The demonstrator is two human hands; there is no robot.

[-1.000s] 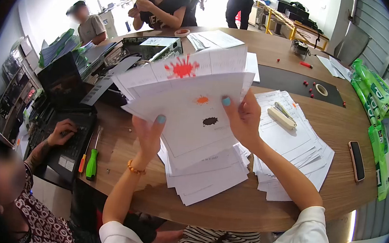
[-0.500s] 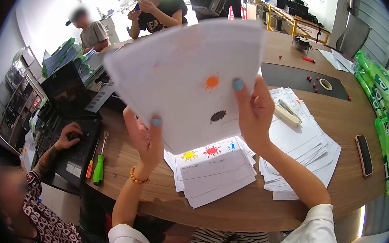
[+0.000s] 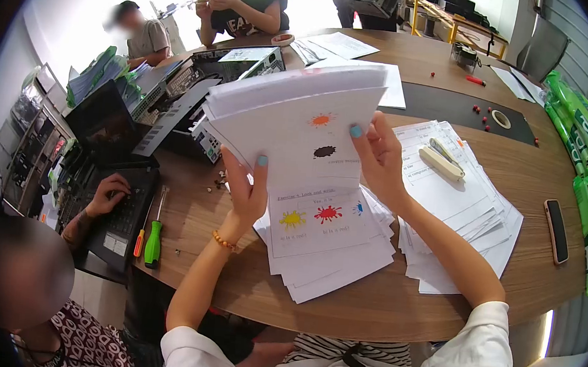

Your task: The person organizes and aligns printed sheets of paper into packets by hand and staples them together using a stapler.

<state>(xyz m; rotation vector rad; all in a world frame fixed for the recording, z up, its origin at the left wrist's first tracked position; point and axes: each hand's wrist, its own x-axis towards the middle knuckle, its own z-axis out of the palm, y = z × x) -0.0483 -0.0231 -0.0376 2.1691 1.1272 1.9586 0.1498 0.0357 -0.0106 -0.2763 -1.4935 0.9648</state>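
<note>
Both hands grip a sheaf of printed worksheets (image 3: pixel 280 140), raised and tilted over the table. Its front page carries an orange and a black paint splat. My left hand (image 3: pixel 243 194) pinches the lower left edge, thumb on the front. On the right edge my right hand (image 3: pixel 380 162) has its thumb in front and its fingers behind. Directly below lies a loose pile of worksheets (image 3: pixel 325 263) with yellow, red and blue splats. A second paper pile (image 3: pixel 454 225) lies to the right, with a cream stapler (image 3: pixel 442 163) on top.
Left of me, a person's hand (image 3: pixel 107 195) rests on a laptop (image 3: pixel 111 237) beside a green screwdriver (image 3: pixel 153 244). An opened computer case (image 3: pixel 273 63) stands behind. A phone (image 3: pixel 555 231), a tape roll (image 3: pixel 501 119) and green packages (image 3: pixel 579 117) are at right. Two people sit across.
The sheaf has tipped and come down, so its lower edge now meets the pile below. Both hands still hold it. My view has shifted slightly.
</note>
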